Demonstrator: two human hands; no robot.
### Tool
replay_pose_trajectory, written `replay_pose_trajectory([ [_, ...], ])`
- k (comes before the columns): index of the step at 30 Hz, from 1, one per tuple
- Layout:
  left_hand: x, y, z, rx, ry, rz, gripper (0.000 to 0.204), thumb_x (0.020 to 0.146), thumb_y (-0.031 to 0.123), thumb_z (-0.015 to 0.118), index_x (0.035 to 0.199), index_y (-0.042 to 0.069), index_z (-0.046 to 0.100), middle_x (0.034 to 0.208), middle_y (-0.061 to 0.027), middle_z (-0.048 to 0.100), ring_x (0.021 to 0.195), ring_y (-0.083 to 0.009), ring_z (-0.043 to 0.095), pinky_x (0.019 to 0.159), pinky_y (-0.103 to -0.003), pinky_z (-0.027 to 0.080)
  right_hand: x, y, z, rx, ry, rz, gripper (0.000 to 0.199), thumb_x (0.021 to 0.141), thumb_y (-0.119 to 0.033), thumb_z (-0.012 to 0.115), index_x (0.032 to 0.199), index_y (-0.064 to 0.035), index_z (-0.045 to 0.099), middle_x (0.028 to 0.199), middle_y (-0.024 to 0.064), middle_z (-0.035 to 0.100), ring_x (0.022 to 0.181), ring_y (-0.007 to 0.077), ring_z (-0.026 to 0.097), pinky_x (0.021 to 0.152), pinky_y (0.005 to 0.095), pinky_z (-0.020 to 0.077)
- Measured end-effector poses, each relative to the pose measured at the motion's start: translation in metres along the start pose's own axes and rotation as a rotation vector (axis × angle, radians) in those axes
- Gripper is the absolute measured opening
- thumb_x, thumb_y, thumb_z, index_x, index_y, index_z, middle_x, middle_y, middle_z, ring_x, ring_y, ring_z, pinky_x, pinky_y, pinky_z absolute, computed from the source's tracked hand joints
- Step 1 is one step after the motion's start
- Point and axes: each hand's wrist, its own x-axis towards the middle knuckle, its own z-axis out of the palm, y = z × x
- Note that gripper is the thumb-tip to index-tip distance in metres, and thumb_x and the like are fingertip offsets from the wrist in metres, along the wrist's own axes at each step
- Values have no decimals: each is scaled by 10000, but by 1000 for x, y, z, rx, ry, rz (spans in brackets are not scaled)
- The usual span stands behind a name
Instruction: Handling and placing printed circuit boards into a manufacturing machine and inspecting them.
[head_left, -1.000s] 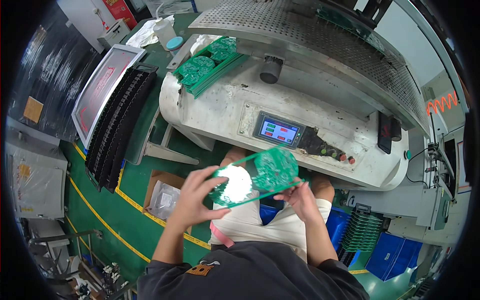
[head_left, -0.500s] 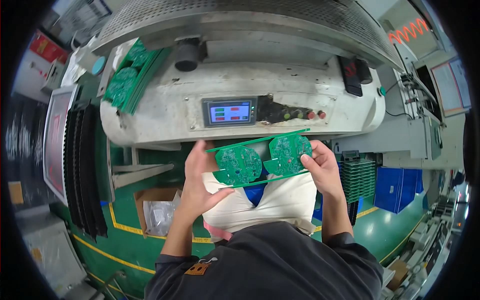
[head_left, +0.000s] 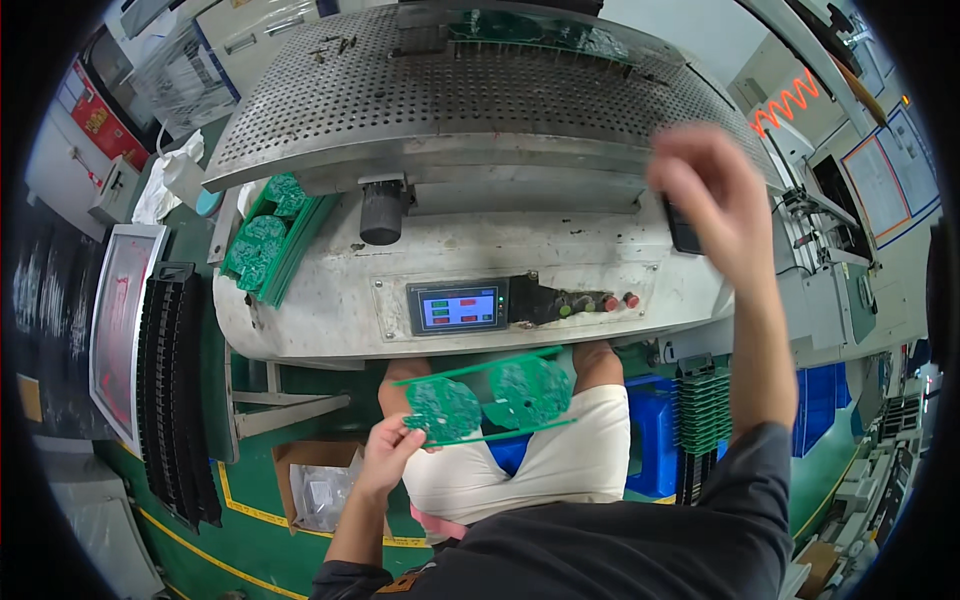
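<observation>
My left hand (head_left: 385, 458) grips the left end of a green circuit board panel (head_left: 487, 397) with two round boards in it, held level above my lap in front of a white machine (head_left: 320, 300). My right hand (head_left: 712, 190) is raised high to the right, blurred, over the machine's right end, fingers loosely curled and holding nothing that I can see. Below the machine's edge sits a small control screen (head_left: 457, 306) with knobs and a red button (head_left: 631, 299) beside it.
A perforated metal plate (head_left: 470, 90) covers the machine top. More green boards (head_left: 262, 240) lie stacked at its left end. Black slotted racks (head_left: 170, 390) stand at left beside a tray (head_left: 118, 320). A cardboard box (head_left: 315, 485) sits on the green floor, blue bins (head_left: 655, 435) at right.
My right hand has let go of the green panel and risen up to the right. The left hand alone now holds the panel, lower than before.
</observation>
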Motion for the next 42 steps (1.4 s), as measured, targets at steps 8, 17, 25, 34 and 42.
replay_pose_trajectory([
  [8,9,-28,38,1,-204,-153,202,926,62,538,1114,-7,564,976,-63,657,866,-140,627,794,-281,489,190,72,-20,-570,-276,-127,879,710,-535,723,1401,-145,344,1374,183,419,1295,299,390,1064,435,336],
  [17,-12,-34,30,48,-145,-247,172,941,75,527,1096,9,560,943,-52,653,871,-137,635,787,-264,482,218,66,-15,-623,-493,-27,958,653,-435,792,1432,-210,282,1356,203,423,1330,336,338,1077,481,297],
  [25,-6,-34,42,8,-83,-168,167,939,81,530,1089,12,561,925,-55,652,872,-141,636,790,-264,478,203,44,-15,-813,-324,-310,947,603,-413,815,1383,-186,329,1342,198,421,1293,326,379,1049,459,343],
  [34,-19,-28,38,-9,-28,-94,181,927,48,521,1101,13,554,951,-79,655,802,-155,639,784,-310,506,106,-7,-27,-557,-423,-88,947,615,-360,798,1406,-252,290,1339,168,432,1266,340,394,1048,466,335],
  [42,8,54,52,130,-188,-24,176,921,77,545,1082,6,552,872,-86,654,698,-155,647,663,-278,513,72,7,-21,-697,-407,-165,864,713,-460,709,1430,-270,266,1332,180,442,1246,330,406,1046,451,326],
])
